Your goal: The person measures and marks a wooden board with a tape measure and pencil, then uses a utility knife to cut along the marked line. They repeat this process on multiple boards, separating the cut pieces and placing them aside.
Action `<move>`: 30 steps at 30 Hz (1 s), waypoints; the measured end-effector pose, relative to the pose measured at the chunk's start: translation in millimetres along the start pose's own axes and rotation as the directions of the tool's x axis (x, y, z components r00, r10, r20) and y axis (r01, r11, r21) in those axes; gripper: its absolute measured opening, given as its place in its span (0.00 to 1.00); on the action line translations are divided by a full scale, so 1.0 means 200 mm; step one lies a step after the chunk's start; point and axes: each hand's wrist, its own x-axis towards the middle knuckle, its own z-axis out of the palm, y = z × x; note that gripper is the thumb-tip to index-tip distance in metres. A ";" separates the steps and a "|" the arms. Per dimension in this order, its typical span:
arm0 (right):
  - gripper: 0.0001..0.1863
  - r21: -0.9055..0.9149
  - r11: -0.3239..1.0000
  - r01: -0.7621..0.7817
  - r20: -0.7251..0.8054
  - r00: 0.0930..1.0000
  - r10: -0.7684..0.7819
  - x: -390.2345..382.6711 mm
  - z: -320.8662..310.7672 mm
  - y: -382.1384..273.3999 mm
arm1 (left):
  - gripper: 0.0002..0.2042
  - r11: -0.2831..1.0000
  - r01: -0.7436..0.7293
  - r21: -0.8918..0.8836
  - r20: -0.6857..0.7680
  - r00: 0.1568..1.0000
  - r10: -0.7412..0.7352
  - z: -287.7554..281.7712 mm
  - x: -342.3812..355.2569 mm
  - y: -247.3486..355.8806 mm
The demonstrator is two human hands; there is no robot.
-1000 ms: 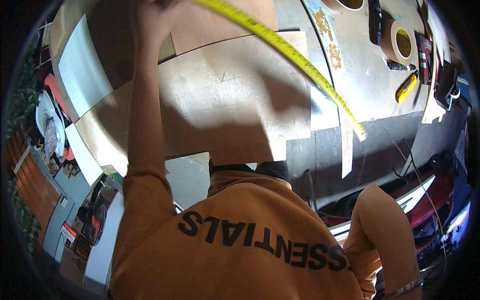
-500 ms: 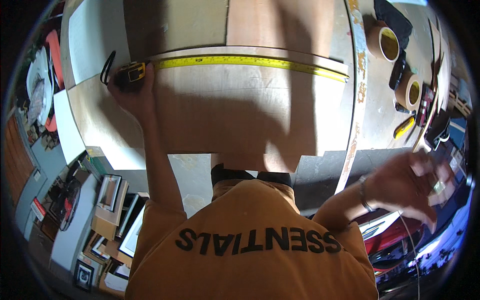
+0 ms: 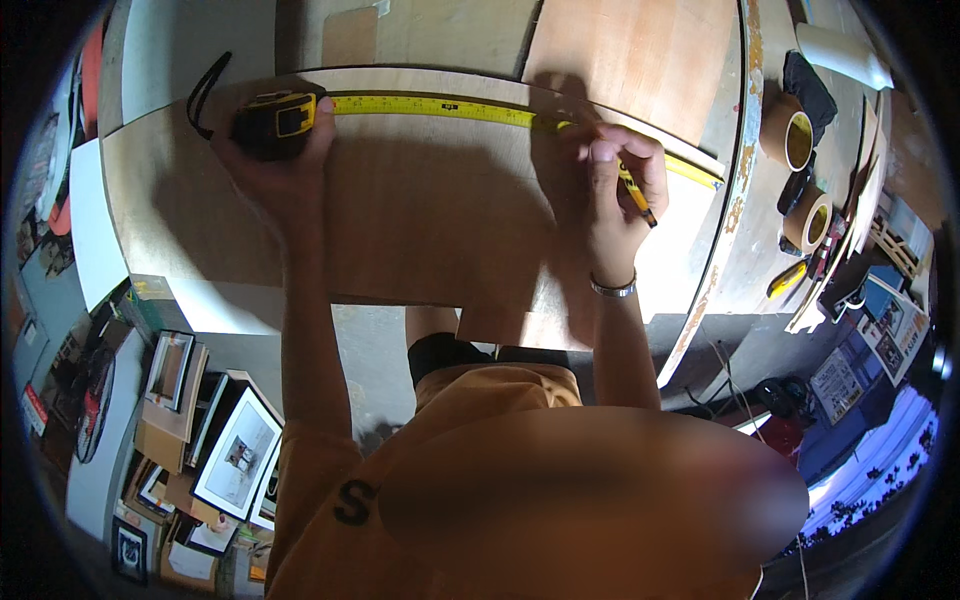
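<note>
My left hand [image 3: 280,170] grips a yellow-and-black tape measure case [image 3: 278,120] with a black strap, at the left of a plywood panel [image 3: 420,210]. The yellow blade [image 3: 430,105] stretches rightward along the panel's far edge to near its right end. My right hand [image 3: 625,190] holds a yellow-and-black pencil or marker [image 3: 636,193] over the blade, towards the right of the panel; its tip is partly hidden by the fingers.
A long paint-flecked straightedge [image 3: 722,250] lies right of the panel. Further right are tape rolls [image 3: 784,130], a yellow cutter [image 3: 786,279] and thin wood strips. More boards [image 3: 620,60] lie beyond. Picture frames [image 3: 240,455] are stacked at lower left.
The tape has swung from a slant to lie along the panel's far edge, with my left hand at its case. My right hand has come up from lower right onto the panel with the marker.
</note>
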 end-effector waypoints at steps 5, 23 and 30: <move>0.05 0.041 0.999 -0.007 -0.042 0.999 0.009 0.00 0.14 0.00 | 0.41 0.994 -0.052 0.100 0.019 0.999 0.050 -0.02 -0.01 0.00; 0.05 -0.041 0.999 0.003 0.043 0.999 -0.001 0.06 0.29 -0.05 | 0.43 0.990 -0.125 0.060 -0.037 0.991 0.127 0.02 -0.03 -0.08; 0.05 -0.159 0.983 0.090 0.075 0.994 -0.079 0.06 0.31 -0.05 | 0.43 0.968 -0.182 0.170 -0.044 0.980 0.192 0.00 -0.01 -0.07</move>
